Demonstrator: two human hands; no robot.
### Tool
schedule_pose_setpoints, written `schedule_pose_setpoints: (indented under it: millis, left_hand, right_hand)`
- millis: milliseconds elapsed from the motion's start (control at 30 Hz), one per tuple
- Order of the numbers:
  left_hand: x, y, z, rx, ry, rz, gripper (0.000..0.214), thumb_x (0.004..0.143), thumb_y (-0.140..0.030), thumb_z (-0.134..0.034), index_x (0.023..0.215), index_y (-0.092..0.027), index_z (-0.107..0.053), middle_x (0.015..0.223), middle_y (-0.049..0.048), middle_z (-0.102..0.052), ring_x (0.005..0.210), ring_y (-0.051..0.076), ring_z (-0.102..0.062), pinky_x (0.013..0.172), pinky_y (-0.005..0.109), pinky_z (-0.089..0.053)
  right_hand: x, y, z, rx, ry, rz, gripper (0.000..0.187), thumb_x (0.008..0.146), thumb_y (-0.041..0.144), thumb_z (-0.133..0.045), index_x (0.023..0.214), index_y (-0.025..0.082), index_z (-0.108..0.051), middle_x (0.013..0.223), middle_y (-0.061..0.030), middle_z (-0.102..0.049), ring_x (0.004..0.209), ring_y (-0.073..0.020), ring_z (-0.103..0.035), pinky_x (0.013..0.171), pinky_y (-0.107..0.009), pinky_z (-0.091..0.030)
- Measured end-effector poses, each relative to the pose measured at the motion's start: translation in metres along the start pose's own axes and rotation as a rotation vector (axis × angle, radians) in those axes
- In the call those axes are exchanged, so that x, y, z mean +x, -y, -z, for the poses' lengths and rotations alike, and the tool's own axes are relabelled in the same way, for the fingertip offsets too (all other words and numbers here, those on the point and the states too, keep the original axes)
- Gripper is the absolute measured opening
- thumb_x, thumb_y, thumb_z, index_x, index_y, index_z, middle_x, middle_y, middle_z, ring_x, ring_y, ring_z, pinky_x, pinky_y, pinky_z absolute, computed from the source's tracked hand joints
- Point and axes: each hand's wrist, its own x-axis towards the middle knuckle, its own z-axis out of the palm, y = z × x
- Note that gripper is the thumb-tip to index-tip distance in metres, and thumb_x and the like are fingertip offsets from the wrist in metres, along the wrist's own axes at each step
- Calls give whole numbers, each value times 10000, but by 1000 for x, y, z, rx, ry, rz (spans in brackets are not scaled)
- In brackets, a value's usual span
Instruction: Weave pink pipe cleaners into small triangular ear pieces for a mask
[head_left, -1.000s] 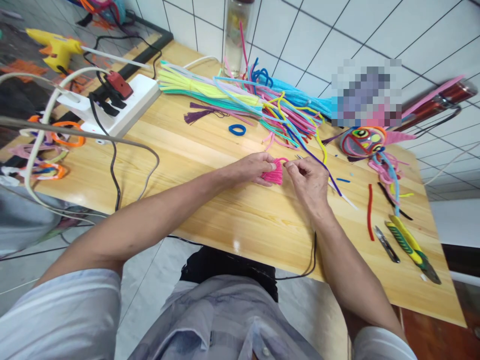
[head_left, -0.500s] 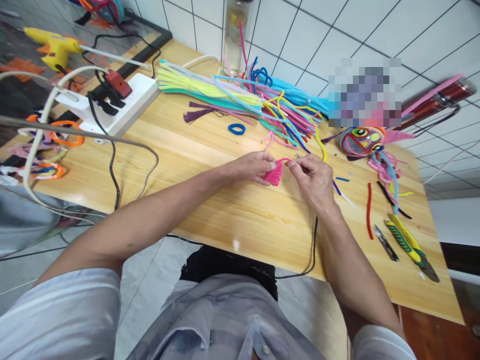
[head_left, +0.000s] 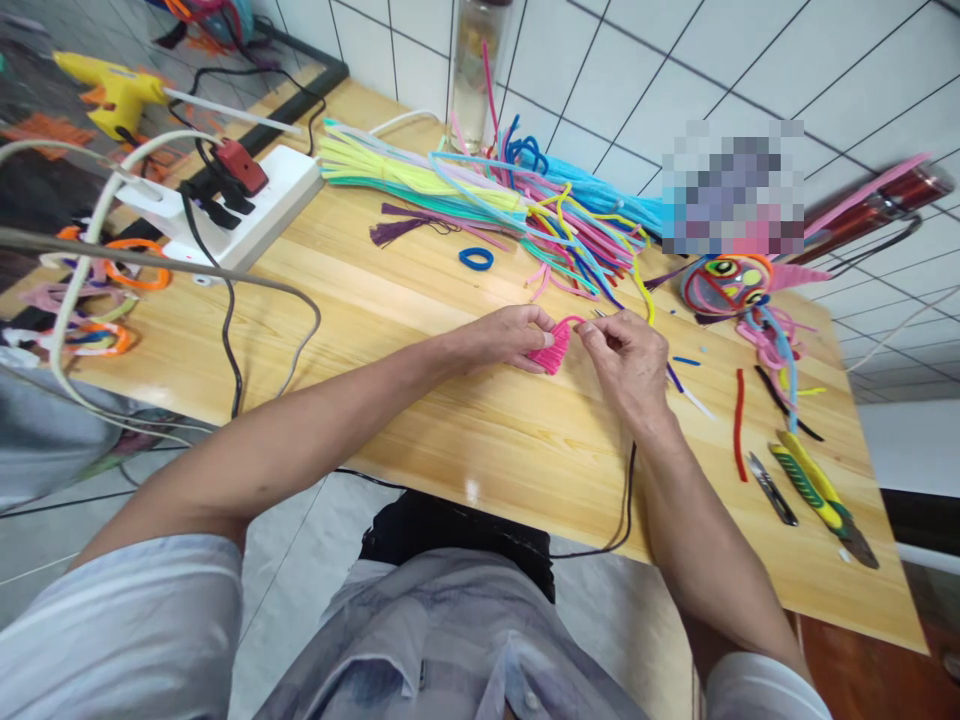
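Observation:
Between thumb and fingers, my left hand (head_left: 517, 338) pinches a flat pink piece of pipe cleaner (head_left: 551, 355) folded in close rows. A loose end curves up from it to the right. My right hand (head_left: 628, 355) is closed in a pinch on that end, just beside the piece. Behind my right fingers a small metal tip pokes out; what it belongs to is hidden. Both hands are over the middle of the wooden table (head_left: 450, 430). Farther back lie a blue ring (head_left: 476, 259) and a heap of coloured pipe cleaners (head_left: 480, 195).
At the right lie yellow-green pliers (head_left: 821, 495), thread snips (head_left: 772, 488) and a red pipe cleaner strip (head_left: 740, 425). A decorated figure (head_left: 724, 285) stands behind them. On the left are a power strip (head_left: 262, 220) with trailing cables and a yellow glue gun (head_left: 112, 90).
My hands keep nearly the same places and grips. The left fingers and the pink piece have shifted very slightly; the whole view has moved a little.

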Motion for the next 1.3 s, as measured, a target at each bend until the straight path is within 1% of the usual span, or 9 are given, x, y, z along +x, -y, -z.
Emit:
schedule_pose_setpoints:
  millis: [200, 533, 633, 733, 833, 967, 1100, 1200, 1300]
  left_hand:
    - [2, 2, 2, -42, 12, -17, 125, 933, -65, -695, 985, -151, -621, 862, 27, -763, 806, 141, -752, 1017, 443, -624]
    - [4, 4, 2, -57, 1, -19, 135, 934, -25, -655, 963, -153, -625, 838, 12, -758, 775, 124, -744, 943, 378, -643]
    - [6, 5, 2, -56, 4, -34, 130, 929, -46, -680, 966, -157, -622, 832, 10, -756, 784, 133, -749, 963, 397, -644]
    - [7, 7, 3, -48, 31, -49, 114, 948, -50, -643, 958, -158, -607, 827, 13, -746, 813, 147, -756, 1032, 459, -630]
    - [8, 7, 3, -52, 46, -79, 107, 960, -58, -613, 969, -163, -600, 870, 17, -734, 848, 142, -743, 1069, 484, -617]
    - [11, 11, 4, -12, 52, -111, 100, 921, -114, -645, 969, -178, -585, 925, 13, -684, 916, 146, -716, 1027, 439, -638]
    - [15, 20, 5, 46, 107, -166, 139, 886, -168, -641, 1008, -192, -579, 961, 3, -643, 1018, 164, -689, 1045, 451, -627]
    - [18, 26, 6, 104, 144, -191, 158, 888, -215, -643, 1035, -198, -588, 1008, 12, -654, 1065, 182, -691, 1017, 431, -631]
    - [19, 27, 6, 153, 137, -224, 150, 884, -219, -653, 1023, -204, -598, 1014, 19, -663, 1046, 191, -700, 930, 381, -647]
  right_hand:
    - [-1, 0, 0, -9, 4, -7, 302, 943, 418, -679, 724, 235, -777, 676, -15, -620, 627, -183, -546, 665, -354, -465]
    - [-1, -1, -1, -12, 11, -13, 273, 923, 394, -674, 724, 234, -768, 678, -14, -628, 632, -183, -551, 655, -352, -451]
    - [-1, -3, -1, 3, 25, -20, 268, 927, 412, -678, 745, 238, -771, 688, -16, -646, 636, -188, -566, 642, -353, -450]
    - [-3, -6, -3, 88, 31, -64, 245, 903, 446, -735, 775, 239, -768, 695, -13, -673, 634, -189, -588, 614, -346, -448]
    - [-3, -5, -7, 216, 66, -184, 214, 888, 452, -774, 833, 246, -792, 674, -11, -689, 585, -185, -582, 562, -339, -436]
    - [-2, 4, -8, 356, 77, -296, 176, 855, 430, -827, 907, 262, -824, 753, -47, -747, 626, -193, -627, 600, -357, -510]
    - [-2, 11, -8, 424, 26, -321, 260, 820, 480, -871, 982, 280, -832, 771, -26, -738, 631, -198, -633, 617, -373, -540]
    - [-3, 11, -10, 447, 24, -308, 202, 808, 457, -897, 910, 295, -835, 766, -32, -740, 610, -199, -608, 579, -364, -513]
    - [-3, 8, -14, 455, 22, -313, 177, 787, 422, -906, 819, 272, -817, 742, -28, -741, 588, -174, -578, 554, -332, -480]
